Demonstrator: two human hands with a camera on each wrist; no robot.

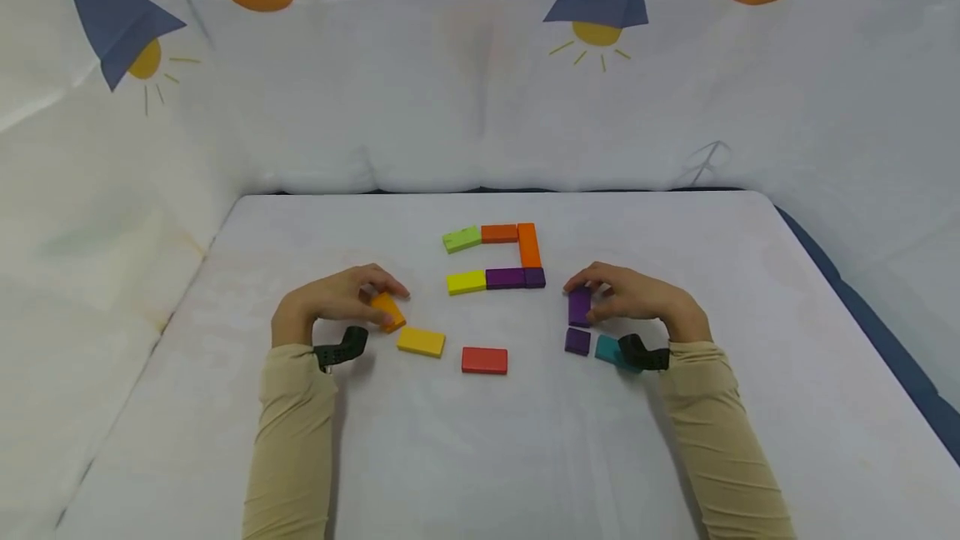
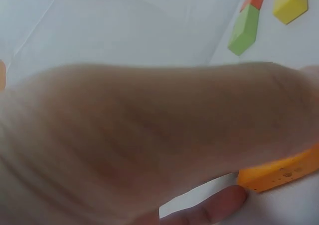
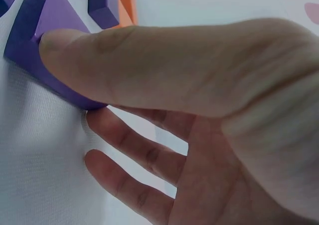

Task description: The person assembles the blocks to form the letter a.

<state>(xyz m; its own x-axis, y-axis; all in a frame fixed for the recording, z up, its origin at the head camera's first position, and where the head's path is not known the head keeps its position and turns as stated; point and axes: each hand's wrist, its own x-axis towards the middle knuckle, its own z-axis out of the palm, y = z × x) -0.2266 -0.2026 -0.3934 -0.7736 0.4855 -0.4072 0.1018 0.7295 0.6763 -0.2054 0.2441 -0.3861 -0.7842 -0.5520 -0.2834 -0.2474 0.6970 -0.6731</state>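
In the head view my left hand (image 1: 347, 295) pinches an orange block (image 1: 390, 310) at the left of the table, thumb on its near side. The left wrist view shows only one end of that orange block (image 2: 281, 175); the rest is behind the hand. My right hand (image 1: 639, 297) grips a purple block (image 1: 579, 307) between thumb and fingers. The right wrist view has the thumb lying on this purple block (image 3: 62, 18), fingertips at its far edge. Close by are a small purple block (image 1: 577, 342) and a teal block (image 1: 611, 350), partly hidden by the wrist camera.
Blocks touching end to end form a bent row in the middle: green (image 1: 462, 239), orange-red (image 1: 499, 233), long orange (image 1: 528, 245), small purple (image 1: 534, 277), purple (image 1: 505, 278), yellow (image 1: 467, 282). A yellow-orange block (image 1: 421, 342) and a red block (image 1: 484, 361) lie nearer.
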